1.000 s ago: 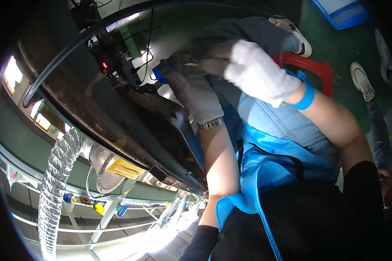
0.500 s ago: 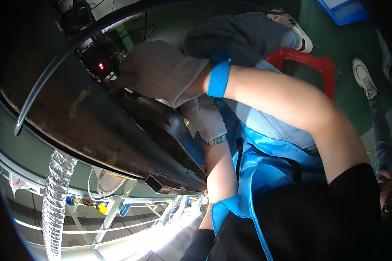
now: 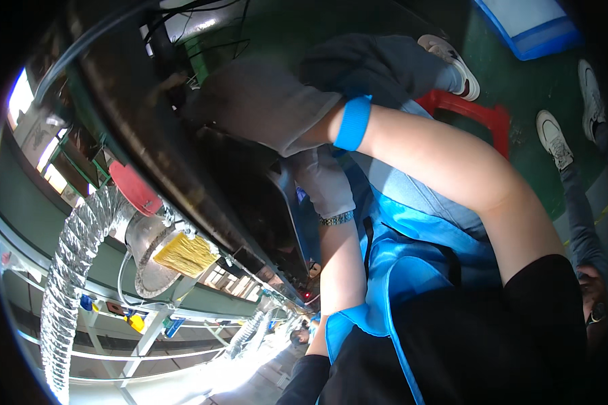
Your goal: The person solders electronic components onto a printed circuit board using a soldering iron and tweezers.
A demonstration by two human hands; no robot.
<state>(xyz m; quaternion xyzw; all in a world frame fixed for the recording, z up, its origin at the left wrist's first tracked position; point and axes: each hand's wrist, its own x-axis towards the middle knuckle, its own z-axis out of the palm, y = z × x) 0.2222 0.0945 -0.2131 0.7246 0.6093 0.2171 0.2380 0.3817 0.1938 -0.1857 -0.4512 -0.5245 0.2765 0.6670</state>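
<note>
Both my hands wear loose grey cloth gloves and reach into the shadow beside a long dark metal panel (image 3: 175, 158). My right hand (image 3: 263, 108) lies farther in, with a blue band (image 3: 353, 123) around its wrist. Its fingertips sink into the dark near the panel, so their pose and anything in them are hidden. Nearer to me is my left hand (image 3: 322, 179), below the right glove, with a patterned bracelet (image 3: 336, 218) at its wrist. Its fingers are hidden by the right glove and a dark surface.
To the left a silver flexible duct (image 3: 74, 250) curves beside a round metal hood, yellow bristles (image 3: 186, 255) and a red disc (image 3: 135, 187). A red stool (image 3: 476, 116) and a blue bin (image 3: 530, 34) stand on the green floor; another person's shoe (image 3: 554, 138) is at right.
The dark panel's outline has shifted, uncovering the bristles, red disc and more of the duct. The red-lit display no longer shows. Both gloved hands stay nearly in place, shifted slightly right in the picture.
</note>
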